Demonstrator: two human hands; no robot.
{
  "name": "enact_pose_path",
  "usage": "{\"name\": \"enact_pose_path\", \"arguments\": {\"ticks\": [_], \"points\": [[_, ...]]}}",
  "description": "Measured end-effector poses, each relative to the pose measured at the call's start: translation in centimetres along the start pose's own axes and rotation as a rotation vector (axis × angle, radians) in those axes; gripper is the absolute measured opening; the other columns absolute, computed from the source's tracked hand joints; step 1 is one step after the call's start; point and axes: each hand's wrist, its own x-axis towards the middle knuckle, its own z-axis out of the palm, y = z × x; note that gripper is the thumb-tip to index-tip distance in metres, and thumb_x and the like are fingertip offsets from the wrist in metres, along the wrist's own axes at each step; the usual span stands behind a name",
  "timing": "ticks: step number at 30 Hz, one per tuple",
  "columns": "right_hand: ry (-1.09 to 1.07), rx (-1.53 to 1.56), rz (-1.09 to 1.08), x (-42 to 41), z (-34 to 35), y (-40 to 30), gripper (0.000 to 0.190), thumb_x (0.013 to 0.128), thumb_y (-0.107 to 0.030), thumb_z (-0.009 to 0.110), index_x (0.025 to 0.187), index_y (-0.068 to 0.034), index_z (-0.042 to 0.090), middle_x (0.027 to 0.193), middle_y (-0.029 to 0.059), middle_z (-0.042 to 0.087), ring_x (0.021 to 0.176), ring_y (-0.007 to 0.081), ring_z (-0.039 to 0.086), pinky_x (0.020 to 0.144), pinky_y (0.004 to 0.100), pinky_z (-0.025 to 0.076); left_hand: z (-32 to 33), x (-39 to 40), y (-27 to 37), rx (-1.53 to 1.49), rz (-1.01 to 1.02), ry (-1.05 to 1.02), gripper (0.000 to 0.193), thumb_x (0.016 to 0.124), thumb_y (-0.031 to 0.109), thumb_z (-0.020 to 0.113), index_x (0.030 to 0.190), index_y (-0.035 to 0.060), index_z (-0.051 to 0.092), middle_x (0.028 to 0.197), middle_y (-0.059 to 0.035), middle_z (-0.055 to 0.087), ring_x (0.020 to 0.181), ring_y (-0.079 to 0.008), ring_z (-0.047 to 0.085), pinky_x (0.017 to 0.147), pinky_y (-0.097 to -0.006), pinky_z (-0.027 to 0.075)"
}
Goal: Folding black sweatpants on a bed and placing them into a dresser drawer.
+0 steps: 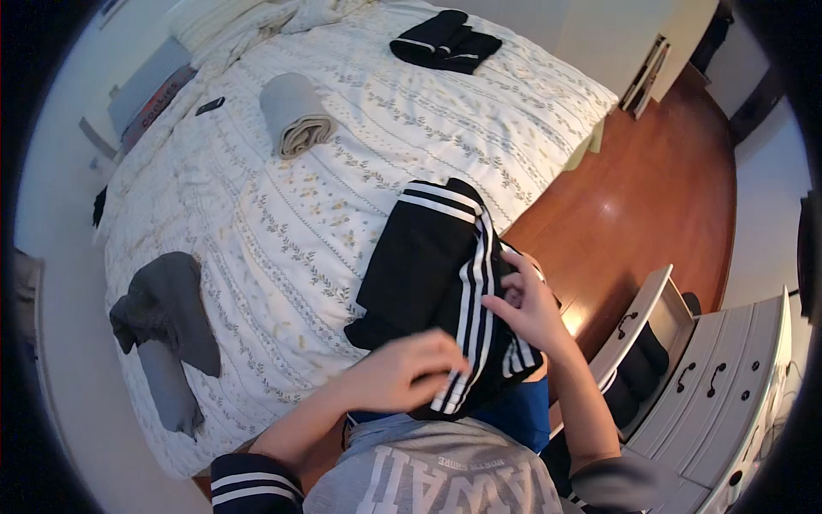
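Note:
A black garment with white stripes (411, 263) lies partly folded at the bed's near edge and reaches over my lap. My left hand (411, 372), blurred by motion, is at the near end of its striped strip with the fingers bent; whether it grips the cloth is unclear. At the garment's right side is my right hand (530, 305), thumb apart from the bent fingers and nothing plainly held between them. The thumb tip is by the white stripes. Part of the garment is hidden beneath both hands.
The bed's patterned cover (257, 212) bears a rolled beige cloth (295, 115), a folded black garment (443, 42), dark grey clothing (167, 308), a grey roll (170, 385) and a phone (210, 106). An open drawer (642, 321) juts from the white dresser (719, 379) at right, dark rolls inside.

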Motion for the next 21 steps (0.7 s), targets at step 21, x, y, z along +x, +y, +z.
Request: {"name": "enact_pose_path", "arguments": {"ticks": [21], "points": [[-0.039,-0.203,-0.512,-3.5,1.9,-3.5,0.008,0.076,-0.004,0.066,0.08,-0.002,0.06,0.076,0.0132,0.056,0.074,0.0315,0.059,0.066,0.0387,0.049,-9.5,13.7,-8.8,0.853,0.335,0.508,0.018,0.073,-0.006,0.059,0.087,0.0033,0.067,0.089,-0.0089,0.061,0.079,-0.0286,0.062,0.071,-0.0351,0.051]]}}
